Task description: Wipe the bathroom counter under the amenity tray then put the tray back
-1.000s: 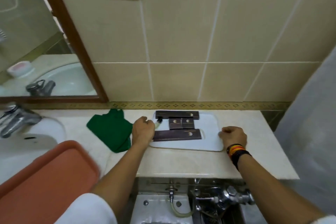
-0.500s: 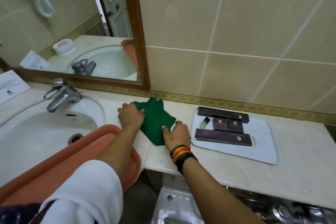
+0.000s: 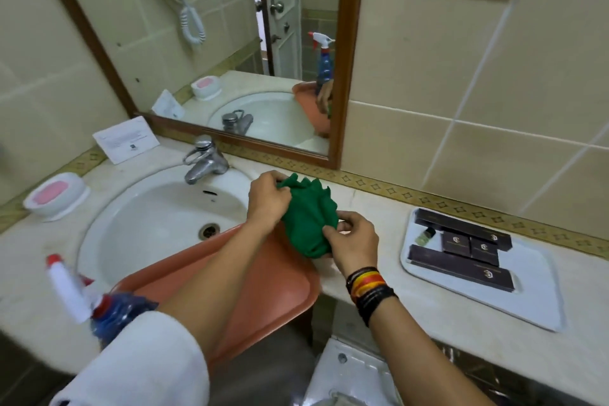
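The green cloth [image 3: 308,224] had left the table [image 3: 412,300], bunched between left hand [image 3: 267,199] and right hand [image 3: 354,242], both grips clamped on it.

soap dish [image 3: 54,196], faucet [image 3: 204,160], spray bottle [image 3: 89,301]

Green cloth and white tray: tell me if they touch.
Apart. The head view shows bare counter between the green cloth, held in both hands, and the white tray.

Your one head camera is looking forward and down, close over the counter [image 3: 412,316]: basin [image 3: 158,221] at nine o'clock, mirror [image 3: 211,53] at twelve.
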The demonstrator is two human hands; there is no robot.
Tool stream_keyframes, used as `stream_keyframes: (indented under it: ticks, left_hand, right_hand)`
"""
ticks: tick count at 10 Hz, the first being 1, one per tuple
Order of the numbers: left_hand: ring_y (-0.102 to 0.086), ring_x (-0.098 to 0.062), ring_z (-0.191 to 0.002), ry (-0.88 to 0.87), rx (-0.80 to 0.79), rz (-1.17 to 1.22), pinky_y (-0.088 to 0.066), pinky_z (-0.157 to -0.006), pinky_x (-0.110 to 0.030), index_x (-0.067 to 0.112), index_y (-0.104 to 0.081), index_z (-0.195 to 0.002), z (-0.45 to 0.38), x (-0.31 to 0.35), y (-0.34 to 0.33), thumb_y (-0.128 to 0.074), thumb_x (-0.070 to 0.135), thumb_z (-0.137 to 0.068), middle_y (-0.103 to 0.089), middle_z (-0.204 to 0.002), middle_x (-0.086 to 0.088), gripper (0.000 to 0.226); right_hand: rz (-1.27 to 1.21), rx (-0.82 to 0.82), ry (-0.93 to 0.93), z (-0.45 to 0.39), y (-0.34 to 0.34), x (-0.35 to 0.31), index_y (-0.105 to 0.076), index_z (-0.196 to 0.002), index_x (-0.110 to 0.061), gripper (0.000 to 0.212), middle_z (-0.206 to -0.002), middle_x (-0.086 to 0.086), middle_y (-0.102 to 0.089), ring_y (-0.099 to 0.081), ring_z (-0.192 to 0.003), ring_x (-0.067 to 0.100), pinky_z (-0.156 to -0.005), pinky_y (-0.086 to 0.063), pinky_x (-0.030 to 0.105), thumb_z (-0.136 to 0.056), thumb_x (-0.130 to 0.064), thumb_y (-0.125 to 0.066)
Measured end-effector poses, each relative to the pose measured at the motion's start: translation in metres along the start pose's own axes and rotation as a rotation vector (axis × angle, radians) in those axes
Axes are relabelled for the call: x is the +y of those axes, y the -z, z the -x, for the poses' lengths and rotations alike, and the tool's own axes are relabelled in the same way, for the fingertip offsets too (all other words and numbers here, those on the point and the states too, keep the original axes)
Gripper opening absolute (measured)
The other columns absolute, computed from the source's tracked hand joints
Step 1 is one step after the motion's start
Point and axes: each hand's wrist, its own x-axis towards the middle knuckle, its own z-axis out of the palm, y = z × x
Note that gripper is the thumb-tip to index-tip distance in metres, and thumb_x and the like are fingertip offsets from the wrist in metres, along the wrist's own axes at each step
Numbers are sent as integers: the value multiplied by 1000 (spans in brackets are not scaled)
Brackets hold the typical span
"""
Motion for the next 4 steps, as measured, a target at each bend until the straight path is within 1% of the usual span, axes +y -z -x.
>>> stream_keyframes:
  ticks: [1,2,3,4]
  left_hand:
    - [-68,-26,-109,20,90,-29,-53,-96,-33,11,-74,-114,22,-15,42,-63,3,-91,-74,-116,-8,26]
    - [-68,-27,-111,52,52,-94,-50,-96,-31,9,-73,-116,47,-45,57,-65,2,-92,-74,-118,-9,27]
    - [-68,-29,-115,63,-55,-212,-49,-100,-32,11,-73,-120,69,-79,56,-61,3,-92,-75,-121,-10,32]
    - [-61,-29,-124,-79,11,-424,-46,-109,-43,16,-63,-135,84,-88,48,-55,20,-98,-67,-134,-10,38]
  right_hand:
    - [49,-107,83,35,-19,-16,-68,-111,-18,29,-95,-2,-66,-68,-78,18,-59,-60,25,-82,-14,-72]
    - [232,-172,101,59,-37,-5,-70,-110,-15,29,-94,2,-70,-68,-88,25,-76,-58,35,-80,-15,-70]
    - [463,-272,94,77,-45,12,-69,-109,-13,27,-102,10,-73,-68,-100,31,-83,-54,35,-83,-18,-63]
    - [639,-201,230,85,-41,10,-65,-112,-15,27,-110,7,-65,-65,-100,29,-80,-52,35,-92,-31,-55]
